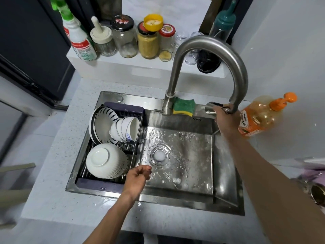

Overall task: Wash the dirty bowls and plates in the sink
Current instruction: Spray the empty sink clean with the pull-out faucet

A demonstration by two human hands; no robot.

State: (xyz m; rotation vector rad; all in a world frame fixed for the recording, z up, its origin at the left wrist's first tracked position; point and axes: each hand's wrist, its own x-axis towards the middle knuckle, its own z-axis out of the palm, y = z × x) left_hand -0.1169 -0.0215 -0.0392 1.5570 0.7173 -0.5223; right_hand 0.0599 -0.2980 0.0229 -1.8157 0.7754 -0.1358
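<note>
Stainless steel is filling most of what we are seeing — the sink (pixel 226 175) is sitting sunk into a pale speckled surface (pixel 58 196), its wet floor beaded with drops around the round drain (pixel 160 154). At the sink's left side a dark drying rack (pixel 126 110) is holding the washed dishes: plates (pixel 101 124) are standing on edge at the far end, a row of small white bowls (pixel 125 128) is lying on its side just beside them, and a stack of larger white bowls (pixel 105 161) is sitting upside down at the near end.

We are reaching our right hand (pixel 226 120) to the head of the arched steel tap (pixel 207 48), and its fingers are curling round the spout end. Our left hand (pixel 138 175) is hovering low over the sink floor near the drain, just beside the rack, fingers loosely curled and holding nothing.

A green and yellow sponge (pixel 183 106) is resting on the sink's back ledge, touching the tap's base. An orange pump bottle (pixel 260 117) is standing on the surface to the right — near our right wrist. On the white shelf (pixel 140 69) behind, a spray bottle (pixel 79 41) and several jars (pixel 124 36) are lined up.
</note>
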